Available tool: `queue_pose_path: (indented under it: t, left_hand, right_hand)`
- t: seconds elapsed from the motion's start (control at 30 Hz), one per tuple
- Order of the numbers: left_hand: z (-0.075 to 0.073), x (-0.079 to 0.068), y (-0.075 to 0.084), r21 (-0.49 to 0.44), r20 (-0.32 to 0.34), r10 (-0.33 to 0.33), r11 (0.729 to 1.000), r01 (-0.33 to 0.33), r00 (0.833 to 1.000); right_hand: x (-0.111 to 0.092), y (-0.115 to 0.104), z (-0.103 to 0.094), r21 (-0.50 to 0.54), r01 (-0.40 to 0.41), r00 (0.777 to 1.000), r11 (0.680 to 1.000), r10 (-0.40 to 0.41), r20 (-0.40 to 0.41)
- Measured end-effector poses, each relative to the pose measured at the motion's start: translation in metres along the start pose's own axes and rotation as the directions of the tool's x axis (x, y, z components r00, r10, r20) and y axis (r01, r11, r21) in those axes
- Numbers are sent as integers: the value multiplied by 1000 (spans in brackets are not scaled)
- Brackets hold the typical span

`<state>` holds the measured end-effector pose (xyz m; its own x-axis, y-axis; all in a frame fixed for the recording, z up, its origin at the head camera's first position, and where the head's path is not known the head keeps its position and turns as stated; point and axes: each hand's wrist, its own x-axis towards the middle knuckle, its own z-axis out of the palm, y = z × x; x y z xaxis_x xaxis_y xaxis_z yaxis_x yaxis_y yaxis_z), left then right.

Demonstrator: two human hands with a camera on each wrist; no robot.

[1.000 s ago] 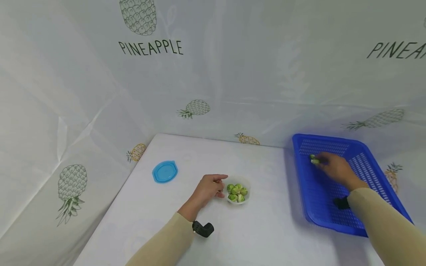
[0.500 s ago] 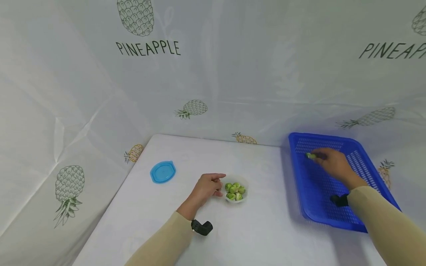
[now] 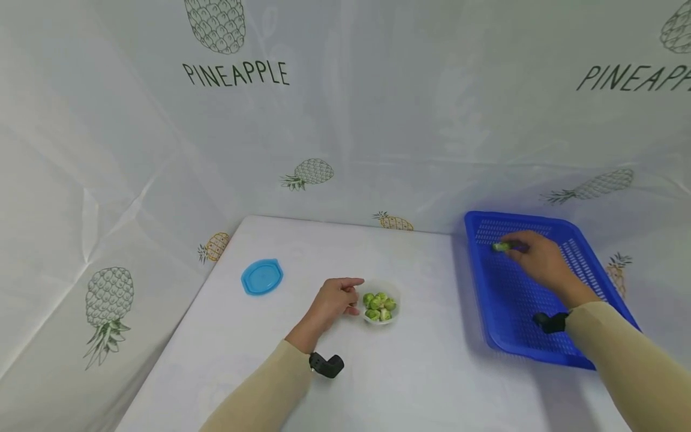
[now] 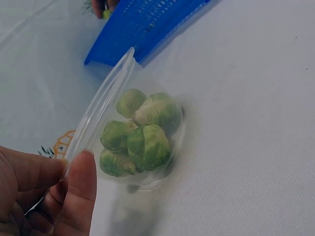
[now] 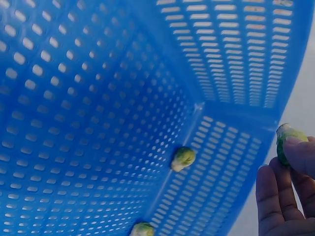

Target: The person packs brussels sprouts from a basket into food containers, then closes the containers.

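Note:
In the head view, my left hand [image 3: 333, 303] is at the left rim of a clear plastic container [image 3: 381, 322] holding several Brussels sprouts [image 3: 385, 303]. The left wrist view shows its thumb and a finger pinching that rim, with the sprouts [image 4: 148, 147] seen through the wall. My right hand [image 3: 542, 259] is over the far left part of a blue perforated basket [image 3: 488, 312]. Between its thumb and fingers it pinches a Brussels sprout [image 5: 285, 140]. Two loose sprouts lie in the basket, one by a lower corner [image 5: 183, 158] and another sprout [image 5: 142, 229] at the frame's bottom.
A blue lid [image 3: 262, 276] lies on the white table [image 3: 432, 372] left of the container. Behind the table hangs a white sheet [image 3: 388, 120] printed with pineapples. The basket occupies the table's right side.
The right hand, pinching a sprout, has risen slightly from lower in the basket toward its far left side. The left hand stays at the container's rim. The whole head view has shifted slightly.

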<state>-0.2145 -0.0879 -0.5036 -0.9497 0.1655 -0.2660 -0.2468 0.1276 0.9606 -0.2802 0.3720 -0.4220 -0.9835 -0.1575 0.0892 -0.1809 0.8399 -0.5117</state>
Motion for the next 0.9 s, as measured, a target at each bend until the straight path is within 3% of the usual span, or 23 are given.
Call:
queue_pose_path:
  t: [0.7, 0.9]
  left_hand:
    - [0, -5, 5, 0, 7, 6, 1000, -6, 1000]
    - [1, -5, 4, 7, 5, 11, 1000, -12, 1000]
  right_hand:
    - [-19, -42, 2, 13, 93, 990, 996, -91, -111]
    - [-24, -57, 8, 73, 195, 972, 978, -183, -150]
